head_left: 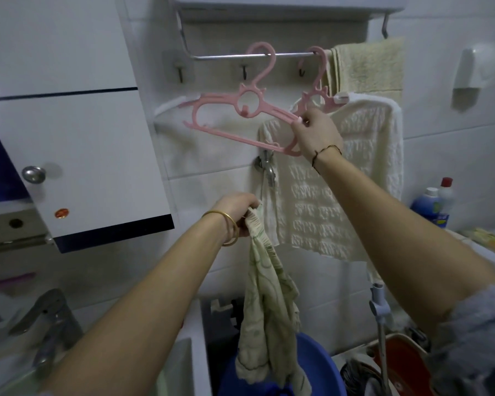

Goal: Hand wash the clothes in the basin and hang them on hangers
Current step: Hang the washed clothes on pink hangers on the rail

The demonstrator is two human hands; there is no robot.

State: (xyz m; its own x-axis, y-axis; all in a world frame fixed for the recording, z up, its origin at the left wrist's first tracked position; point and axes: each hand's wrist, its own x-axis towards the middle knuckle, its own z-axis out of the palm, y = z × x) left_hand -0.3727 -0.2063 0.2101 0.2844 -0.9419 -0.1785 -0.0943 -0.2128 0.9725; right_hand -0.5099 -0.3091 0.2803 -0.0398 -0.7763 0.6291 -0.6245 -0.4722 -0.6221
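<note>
My left hand [237,208] grips the top of a wet pale green patterned garment [266,304], which hangs down over the blue basin [315,370]. My right hand [316,132] is raised and pinches the right end of an empty pink hanger [240,110] whose hook sits on the metal rail [226,55]. A second pink hanger [316,90] hangs on the same rail further right and carries a cream textured garment [340,190].
A beige towel [369,67] drapes over the rail's right end. A wall tap [267,167] sits below the hangers. A white cabinet [77,155] juts out at left above a sink faucet [46,318]. Detergent bottles [435,204] and a red basin [400,367] stand at right.
</note>
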